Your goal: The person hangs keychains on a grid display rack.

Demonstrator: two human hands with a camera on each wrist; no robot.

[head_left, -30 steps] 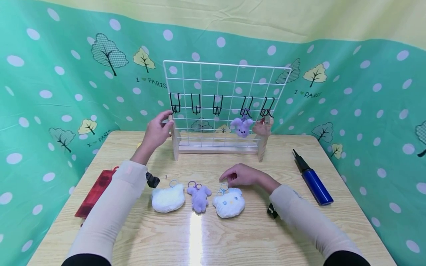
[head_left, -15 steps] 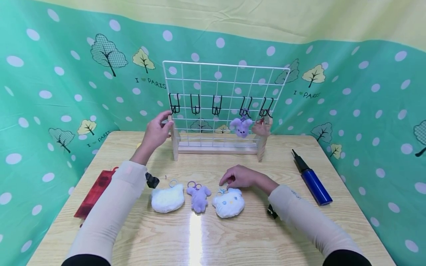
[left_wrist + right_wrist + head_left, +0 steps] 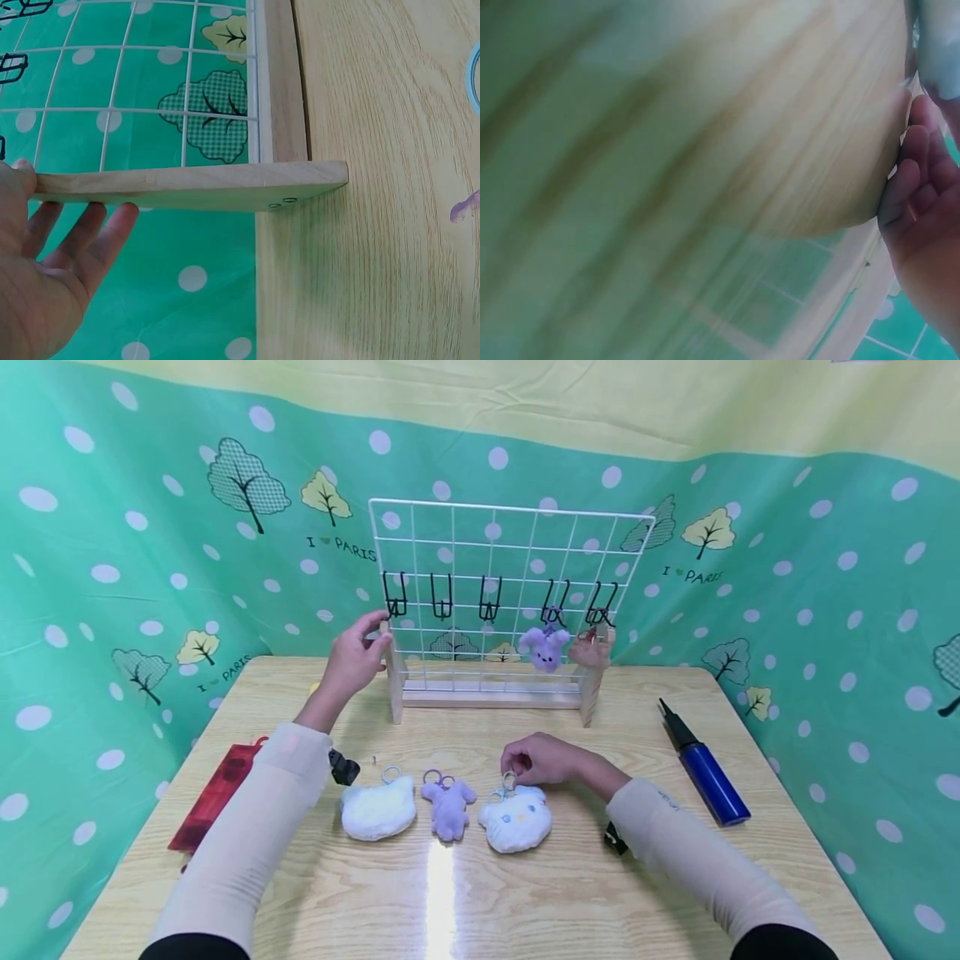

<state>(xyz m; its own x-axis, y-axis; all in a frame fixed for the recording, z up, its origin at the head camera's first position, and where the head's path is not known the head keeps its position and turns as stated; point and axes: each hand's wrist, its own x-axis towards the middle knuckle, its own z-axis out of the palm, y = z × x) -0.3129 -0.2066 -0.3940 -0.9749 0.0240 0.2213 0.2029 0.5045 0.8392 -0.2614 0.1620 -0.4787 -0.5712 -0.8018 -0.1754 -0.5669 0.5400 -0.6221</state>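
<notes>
My left hand (image 3: 356,653) grips the upper end of the wooden side post (image 3: 187,178) of a white wire grid rack (image 3: 491,543). In the left wrist view its thumb lies at the top and its fingers reach behind the post. Low over the table, my right hand (image 3: 546,758) pinches the metal ring (image 3: 509,780) of a white plush cat-face keychain (image 3: 516,820). The plush lies face up, with blue eyes. Beside it rest a purple plush keychain (image 3: 448,808) and another white plush keychain (image 3: 378,808), each with a ring at its top.
Black hooks (image 3: 489,597) line the rack. A purple plush (image 3: 544,647) and a brownish plush (image 3: 591,648) hang on the two at the right. A blue hand pump (image 3: 714,781) lies at the right, a red pouch (image 3: 217,793) at the left, partly behind the sleeve.
My right fingers have drawn in slightly to the right and closed on the cat plush's ring, which now stands tilted up. My left hand has stayed on the post.
</notes>
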